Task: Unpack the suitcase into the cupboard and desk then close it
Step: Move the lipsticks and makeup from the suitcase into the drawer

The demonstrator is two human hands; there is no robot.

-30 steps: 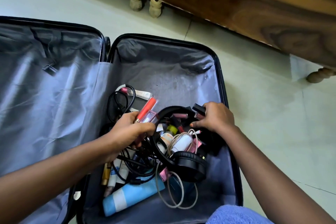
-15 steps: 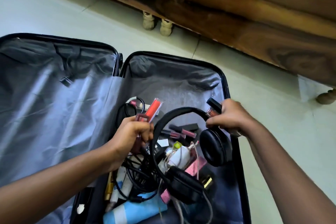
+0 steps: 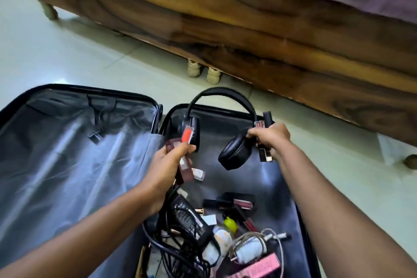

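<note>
left hand (image 3: pixel 168 165) fisted round a bunch of small cosmetic tubes (image 3: pixel 187 135), one with an orange-red end, others maroon and white poking out below the palm. right hand (image 3: pixel 272 139) gripping the headphones (image 3: pixel 237 153) near one earcup plus a couple of dark lipstick tubes (image 3: pixel 266 119) in the same grip. headphones held up in the air between both hands, band arching toward 12 o'clock, second earcup just behind the left hand's tubes. suitcase (image 3: pixel 67 165) lies open flat on the floor, grey lining; left half at 9 o'clock looks bare, right half under the hands. at 6 o'clock in the right half: black power adapter (image 3: pixel 191 221) with tangled black cables, white charger (image 3: pixel 250 248) with pale cord, yellow-capped bottle (image 3: pixel 230 224), pink box (image 3: pixel 259 266), loose lip glosses (image 3: pixel 239 202). wooden bed frame (image 3: pixel 248 36) runs from 12 to 3 o'clock, purple sheet on top
</note>
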